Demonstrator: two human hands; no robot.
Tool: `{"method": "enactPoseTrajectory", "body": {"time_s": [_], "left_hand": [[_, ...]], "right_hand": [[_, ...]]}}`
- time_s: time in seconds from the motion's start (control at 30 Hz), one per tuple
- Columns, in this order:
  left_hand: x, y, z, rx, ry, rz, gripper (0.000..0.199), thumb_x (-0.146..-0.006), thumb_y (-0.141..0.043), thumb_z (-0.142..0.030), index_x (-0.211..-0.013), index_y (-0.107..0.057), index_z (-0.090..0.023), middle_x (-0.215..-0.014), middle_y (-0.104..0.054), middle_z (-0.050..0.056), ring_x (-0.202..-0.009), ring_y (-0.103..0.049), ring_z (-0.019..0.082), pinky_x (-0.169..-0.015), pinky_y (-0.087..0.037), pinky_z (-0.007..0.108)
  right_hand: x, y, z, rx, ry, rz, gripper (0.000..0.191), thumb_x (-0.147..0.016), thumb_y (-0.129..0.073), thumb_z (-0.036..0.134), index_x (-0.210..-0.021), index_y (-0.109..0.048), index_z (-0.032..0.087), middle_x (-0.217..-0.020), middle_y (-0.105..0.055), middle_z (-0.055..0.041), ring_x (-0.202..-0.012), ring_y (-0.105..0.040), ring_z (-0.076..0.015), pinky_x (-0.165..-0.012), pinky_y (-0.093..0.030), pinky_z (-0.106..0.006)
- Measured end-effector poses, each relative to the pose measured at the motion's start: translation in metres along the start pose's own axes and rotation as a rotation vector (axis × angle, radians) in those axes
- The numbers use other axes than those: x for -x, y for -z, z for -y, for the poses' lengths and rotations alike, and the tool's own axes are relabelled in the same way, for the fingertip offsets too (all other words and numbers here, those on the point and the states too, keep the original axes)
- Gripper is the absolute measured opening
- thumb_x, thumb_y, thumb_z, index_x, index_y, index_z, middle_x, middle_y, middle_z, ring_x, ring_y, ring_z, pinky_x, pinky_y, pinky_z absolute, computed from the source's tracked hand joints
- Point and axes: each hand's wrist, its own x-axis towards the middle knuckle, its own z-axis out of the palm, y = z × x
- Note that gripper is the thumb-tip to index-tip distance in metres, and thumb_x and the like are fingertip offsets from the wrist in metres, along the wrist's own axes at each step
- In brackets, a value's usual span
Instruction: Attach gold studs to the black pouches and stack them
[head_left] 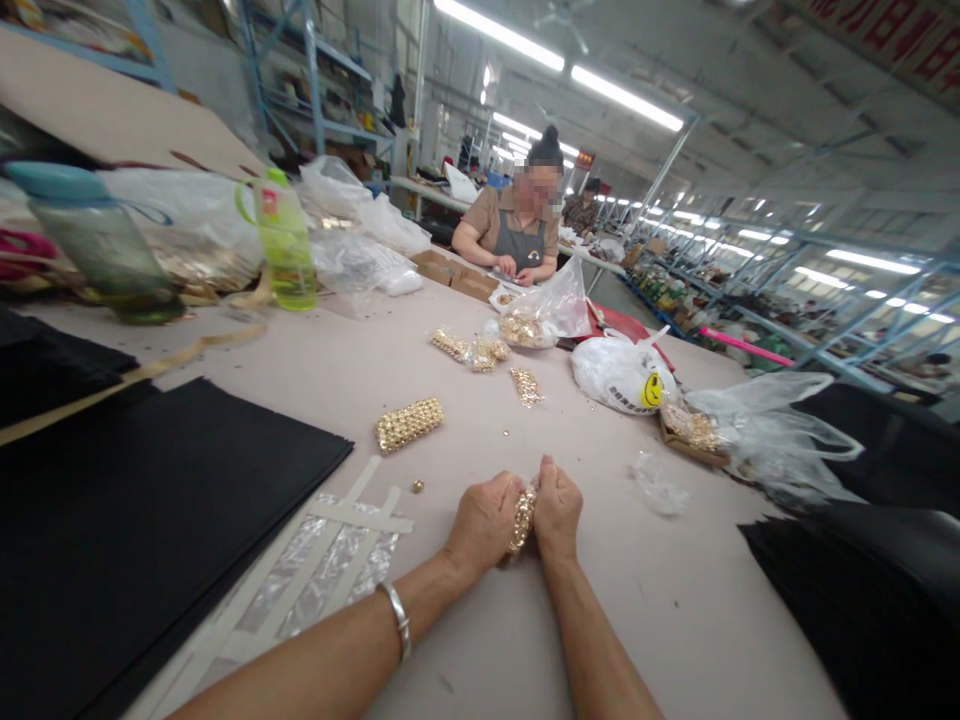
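Low in the middle of the head view, a small bundle of gold beads [522, 525] in clear wrap is held between both hands. My left hand [487, 515] is closed on its left side, with a silver bangle on the wrist. My right hand [559, 505] is closed at its upper right edge, fingertips pinched. A larger gold bead roll [409, 425] lies on the table [630, 580] beyond my left hand, with a single gold ball [418, 486] near it. Farther off are another small gold packet [526, 387] and more wrapped gold pieces [480, 352].
Stacked black sheets [150, 520] cover the left; another black stack [847, 600] is at right. Taped clear film [330, 560] lies by my left forearm. Bottles [289, 250], a white bag [622, 370] and a box of gold parts [694, 435] stand beyond. A person sits across the table.
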Motion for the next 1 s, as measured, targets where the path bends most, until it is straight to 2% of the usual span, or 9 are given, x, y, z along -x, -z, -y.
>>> {"method": "enactPoseTrajectory", "body": {"time_s": [0.13, 0.27, 0.4, 0.5, 0.6, 0.67, 0.73, 0.83, 1.0], "left_hand": [[0.004, -0.001, 0.001, 0.031, 0.067, 0.002, 0.035, -0.095, -0.033, -0.034, -0.066, -0.049, -0.022, -0.058, -0.049, -0.003, -0.058, -0.048, 0.014, -0.059, -0.033, 0.027], [0.001, -0.002, 0.003, 0.047, 0.114, 0.046, 0.034, -0.096, -0.035, -0.032, -0.068, -0.052, -0.021, -0.061, -0.051, -0.003, -0.062, -0.05, 0.015, -0.06, -0.036, 0.027], [-0.01, 0.0, 0.007, 0.074, 0.163, 0.101, 0.035, -0.097, -0.043, -0.038, -0.072, -0.056, -0.017, -0.067, -0.055, -0.002, -0.067, -0.054, 0.014, -0.067, -0.043, 0.03], [-0.017, 0.003, 0.011, 0.117, 0.216, 0.143, 0.034, -0.095, -0.05, -0.043, -0.078, -0.06, -0.015, -0.074, -0.06, -0.001, -0.07, -0.058, 0.015, -0.07, -0.048, 0.033], [-0.021, 0.005, 0.017, 0.183, 0.276, 0.182, 0.033, -0.094, -0.052, -0.044, -0.086, -0.062, -0.014, -0.081, -0.063, 0.001, -0.073, -0.061, 0.015, -0.07, -0.051, 0.034], [-0.023, 0.006, 0.021, 0.234, 0.311, 0.195, 0.031, -0.094, -0.053, -0.044, -0.094, -0.063, -0.014, -0.089, -0.065, 0.003, -0.077, -0.062, 0.016, -0.072, -0.052, 0.035], [-0.023, 0.006, 0.023, 0.288, 0.339, 0.203, 0.031, -0.094, -0.054, -0.043, -0.103, -0.062, -0.015, -0.098, -0.065, 0.005, -0.083, -0.063, 0.017, -0.075, -0.053, 0.037], [-0.022, 0.008, 0.022, 0.358, 0.358, 0.232, 0.033, -0.093, -0.055, -0.043, -0.11, -0.06, -0.015, -0.104, -0.065, 0.007, -0.086, -0.064, 0.018, -0.077, -0.053, 0.038], [-0.02, 0.014, 0.012, 0.41, 0.331, 0.353, 0.033, -0.09, -0.049, -0.045, -0.098, -0.058, -0.014, -0.087, -0.066, 0.005, -0.073, -0.064, 0.017, -0.065, -0.053, 0.031]], "right_hand": [[-0.016, 0.006, -0.011, -0.152, -0.188, -0.035, 0.05, -0.086, -0.044, 0.063, -0.056, -0.047, 0.023, -0.042, -0.044, 0.0056, -0.035, -0.038, -0.0111, -0.038, -0.031, -0.026], [-0.021, 0.009, -0.019, -0.203, -0.216, 0.049, 0.049, -0.079, -0.055, 0.065, -0.064, -0.056, 0.019, -0.046, -0.053, 0.004, -0.033, -0.044, -0.0106, -0.034, -0.034, -0.024], [-0.02, 0.016, -0.019, -0.266, -0.219, 0.108, 0.052, -0.077, -0.057, 0.066, -0.079, -0.064, 0.015, -0.067, -0.067, -0.0027, -0.043, -0.053, -0.0107, -0.034, -0.034, -0.022], [-0.016, 0.03, -0.014, -0.261, -0.107, 0.235, 0.042, -0.078, -0.064, 0.056, -0.087, -0.069, 0.015, -0.083, -0.07, -0.0066, -0.072, -0.064, -0.0168, -0.046, -0.046, -0.022], [-0.006, 0.049, -0.001, -0.195, 0.026, 0.488, 0.023, -0.075, -0.072, 0.035, -0.089, -0.07, 0.017, -0.092, -0.071, -0.0068, -0.088, -0.065, -0.0206, -0.073, -0.055, -0.03], [0.004, 0.063, 0.01, -0.125, 0.135, 0.687, 0.021, -0.072, -0.07, 0.019, -0.093, -0.07, 0.02, -0.106, -0.069, -0.0071, -0.102, -0.063, -0.0229, -0.092, -0.051, -0.037], [0.015, 0.073, 0.017, -0.006, 0.272, 0.832, 0.039, -0.07, -0.064, 0.008, -0.106, -0.068, 0.024, -0.126, -0.061, -0.0071, -0.121, -0.054, -0.0246, -0.107, -0.04, -0.041], [0.031, 0.079, 0.019, 0.178, 0.445, 0.837, 0.055, -0.07, -0.065, 0.006, -0.12, -0.063, 0.029, -0.141, -0.049, -0.0067, -0.132, -0.044, -0.0254, -0.112, -0.034, -0.043], [0.042, 0.068, 0.004, 0.181, 0.611, 0.66, 0.033, -0.086, -0.059, 0.015, -0.115, -0.066, 0.03, -0.129, -0.058, -0.007, -0.121, -0.054, -0.0221, -0.103, -0.045, -0.037]]}}
